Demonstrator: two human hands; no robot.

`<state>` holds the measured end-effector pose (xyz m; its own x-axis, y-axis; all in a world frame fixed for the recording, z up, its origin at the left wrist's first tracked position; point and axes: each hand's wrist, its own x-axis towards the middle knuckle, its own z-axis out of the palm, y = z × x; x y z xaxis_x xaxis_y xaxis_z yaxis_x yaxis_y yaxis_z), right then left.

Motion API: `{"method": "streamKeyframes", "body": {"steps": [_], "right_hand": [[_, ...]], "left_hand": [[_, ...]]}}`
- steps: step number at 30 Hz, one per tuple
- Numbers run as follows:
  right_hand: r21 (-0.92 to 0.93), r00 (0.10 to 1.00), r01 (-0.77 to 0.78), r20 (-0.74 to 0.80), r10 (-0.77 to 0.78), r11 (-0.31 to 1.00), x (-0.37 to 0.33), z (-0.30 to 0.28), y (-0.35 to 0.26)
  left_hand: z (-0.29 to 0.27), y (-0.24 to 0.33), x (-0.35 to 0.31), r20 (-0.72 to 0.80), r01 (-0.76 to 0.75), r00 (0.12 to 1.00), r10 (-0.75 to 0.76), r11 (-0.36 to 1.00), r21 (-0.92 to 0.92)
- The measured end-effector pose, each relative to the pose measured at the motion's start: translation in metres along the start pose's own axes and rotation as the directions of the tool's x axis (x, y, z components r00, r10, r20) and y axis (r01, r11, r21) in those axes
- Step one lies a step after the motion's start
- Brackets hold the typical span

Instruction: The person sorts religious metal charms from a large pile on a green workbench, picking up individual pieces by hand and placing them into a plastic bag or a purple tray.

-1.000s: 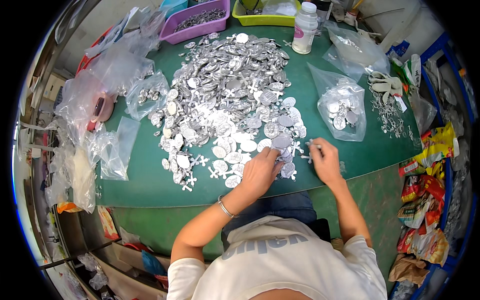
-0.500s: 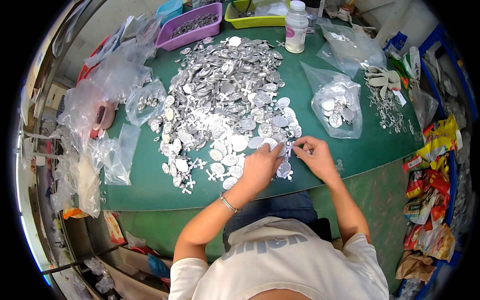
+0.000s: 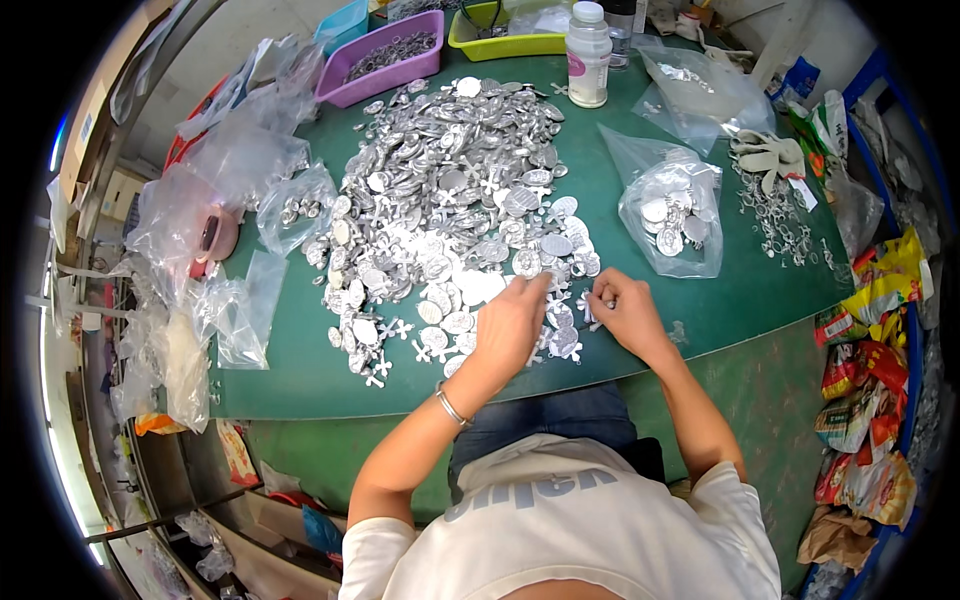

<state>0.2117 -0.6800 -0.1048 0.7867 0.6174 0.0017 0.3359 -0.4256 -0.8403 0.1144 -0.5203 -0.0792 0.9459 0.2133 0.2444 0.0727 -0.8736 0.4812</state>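
A large heap of silver oval medals (image 3: 450,150), mixed with small crosses, covers the middle of the green table (image 3: 300,385). My left hand (image 3: 513,322) lies at the heap's near edge, palm down, its fingers stretched over the medals; what is under them is hidden. To its right, my right hand (image 3: 630,312) has its fingers curled in a pinch beside a few loose medals and small crosses. A bit of silver shows at those fingertips, too small to name. Between both hands lies a small group of medals (image 3: 562,340).
A clear plastic bag of medals (image 3: 675,215) lies right of the heap. Beyond it are a glove (image 3: 770,155) and scattered metal rings (image 3: 785,230). At the back stand a purple basket (image 3: 385,60), a yellow-green basket (image 3: 510,40) and a white bottle (image 3: 588,60). Plastic bags (image 3: 240,160) crowd the left.
My left hand has drawn slightly left, away from my right hand, uncovering medals between them. My right hand stays near its place, its fingers more curled.
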Motion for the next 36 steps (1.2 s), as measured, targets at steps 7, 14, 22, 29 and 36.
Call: {"method": "streamKeyframes", "body": {"steps": [7,14,22,29,36], "right_hand": [[-0.262,0.998,-0.020,-0.055,0.005,0.965,-0.004,-0.005,-0.013],[-0.051,0.994,0.074,0.081,-0.070,0.996,0.005,0.000,0.005],[0.862,0.926,-0.355,0.378,-0.009,-0.361,0.004,-0.024,0.007],[0.956,0.947,-0.292,0.292,0.135,-0.022,0.004,-0.028,-0.006],[0.206,0.996,-0.082,0.062,0.070,0.975,-0.018,-0.033,-0.002]], "left_hand": [[0.010,-0.003,0.016,0.151,-0.122,0.982,0.115,0.992,0.039],[0.011,-0.010,0.028,0.164,-0.031,0.985,0.058,0.986,-0.161],[-0.004,-0.017,0.032,0.525,0.494,0.844,-0.111,-0.223,-0.841],[0.006,-0.007,0.024,0.667,0.670,0.713,-0.217,-0.071,-0.739],[0.013,0.017,0.015,0.257,-0.073,0.961,0.104,0.989,-0.126]]}}
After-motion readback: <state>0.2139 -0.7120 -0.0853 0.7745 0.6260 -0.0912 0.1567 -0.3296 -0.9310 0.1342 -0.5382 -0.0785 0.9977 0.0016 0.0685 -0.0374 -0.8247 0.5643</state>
